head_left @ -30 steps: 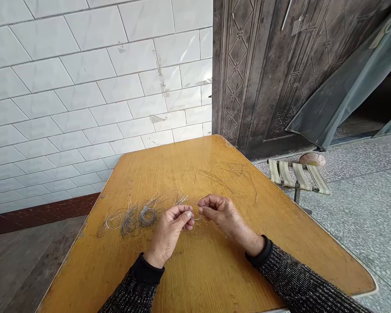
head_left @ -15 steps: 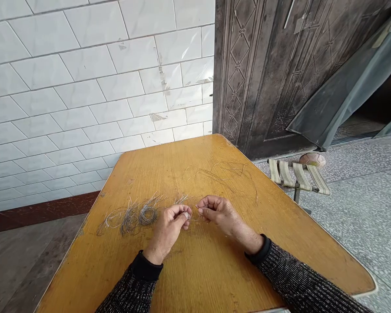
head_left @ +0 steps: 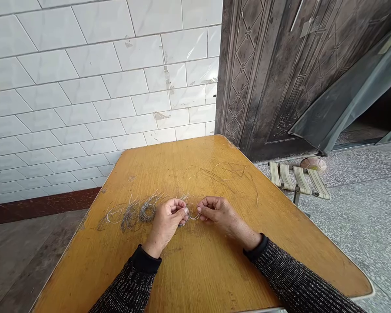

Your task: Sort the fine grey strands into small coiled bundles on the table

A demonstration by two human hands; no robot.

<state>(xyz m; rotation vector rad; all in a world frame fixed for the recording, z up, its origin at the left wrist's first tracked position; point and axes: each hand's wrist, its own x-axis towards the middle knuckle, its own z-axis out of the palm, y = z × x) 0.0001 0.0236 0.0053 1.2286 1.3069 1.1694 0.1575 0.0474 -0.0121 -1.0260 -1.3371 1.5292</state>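
Observation:
A thin wire (head_left: 193, 217) bends in a small loop between my two hands, over the middle of the table. My left hand (head_left: 169, 219) pinches one side of it between thumb and forefinger. On the other side, my right hand (head_left: 217, 213) grips the wire with thumb and fingertips, a short gap from the left. Just left of my left hand lies a coiled bundle of grey wire (head_left: 147, 211), with looser wire bundles (head_left: 128, 216) beside it. Wire ends (head_left: 184, 197) stick up behind my left fingers; what they belong to is partly hidden.
Loose thin wires (head_left: 223, 171) are spread over the far right of the wooden table (head_left: 195, 269). A white tiled wall (head_left: 94, 87) stands behind, with a dark carved door (head_left: 257, 87) at right. A folding stool (head_left: 298, 179) and a ball (head_left: 313, 164) are beyond the right edge.
The wire loop between my hands shows more clearly and curves lower. My left hand has shifted slightly left, while my right hand stays almost in place. The view has tilted a little.

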